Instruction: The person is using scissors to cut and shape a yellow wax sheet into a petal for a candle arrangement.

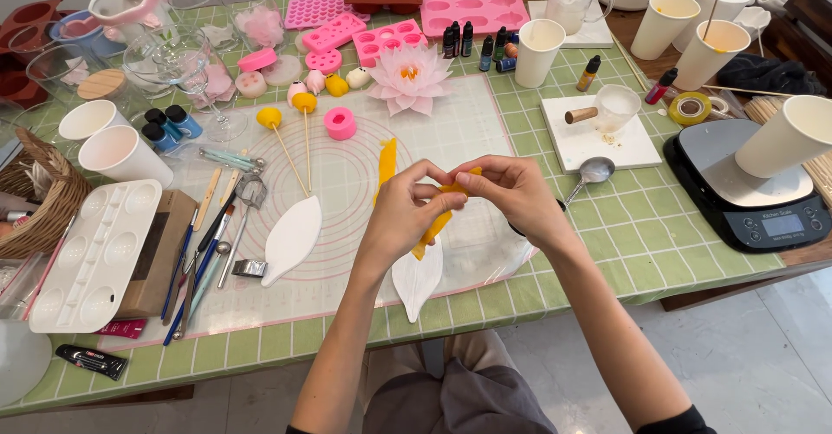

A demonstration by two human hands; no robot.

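While both hands meet over the translucent work mat (485,130), the left hand (406,213) and right hand (513,195) pinch a soft orange strip (440,219) between closed fingertips. Just below it lies a white leaf-shaped mould (418,280); a pink lotus flower (409,77) sits farther off.

Soft yellow clay over a smooth plastic mat

A matt, dough-like yellow strip (439,217) is pinched above a glossy translucent mat (485,130). A checked green tablecloth (641,234) with a smooth wipeable look is seen below. The spoon (592,172) is shiny metal, the basket (39,200) rough woven wicker, the cups (121,152) matt white paper.
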